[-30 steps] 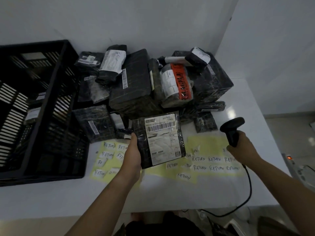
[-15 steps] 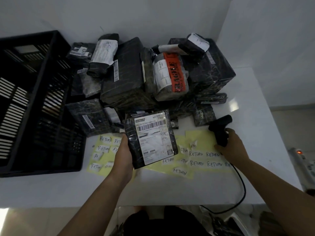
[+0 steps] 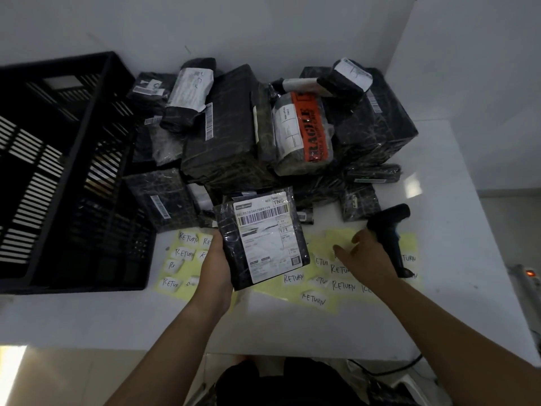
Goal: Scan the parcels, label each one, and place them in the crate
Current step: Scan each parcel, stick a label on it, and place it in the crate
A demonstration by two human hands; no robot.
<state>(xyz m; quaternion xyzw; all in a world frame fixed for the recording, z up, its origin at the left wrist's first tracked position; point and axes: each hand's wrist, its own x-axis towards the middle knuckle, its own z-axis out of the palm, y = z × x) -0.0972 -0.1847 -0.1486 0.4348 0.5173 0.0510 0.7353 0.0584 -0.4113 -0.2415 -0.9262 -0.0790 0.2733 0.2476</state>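
On a white table [image 3: 292,326] pushed into the corner of two pale walls [image 3: 263,24], a black-wrapped parcel [image 3: 260,238] is held just above the surface by the left hand [image 3: 216,265]. It is gripped along its lower left edge, with its white barcode face turned up. The right hand [image 3: 363,253] is spread loose and holds nothing. Its fingers are stretched leftward over the yellow sheets [image 3: 409,244].

A black scanner [image 3: 389,230] is laid on those sheets just beside the right hand. Whether the two touch cannot be told.

White labels [image 3: 342,285] marked RETURN are scattered across the sheets on both sides of the held parcel. Behind them, against the back wall, a pile [image 3: 228,136] of dark wrapped parcels is stacked. One of them is banded in orange tape reading FRAGILE.

The left end of the table is taken up by a black slatted crate [image 3: 87,142]. What lies inside it is too dark to be made out.

The table top is smooth and matt, and a bright patch of reflected light is seen near its right side.

Past the right edge, a power strip [image 3: 530,272] with a red light is seen. A dark cable [image 3: 380,370] is draped below the front edge, and pale floor [image 3: 58,376] is seen beneath.
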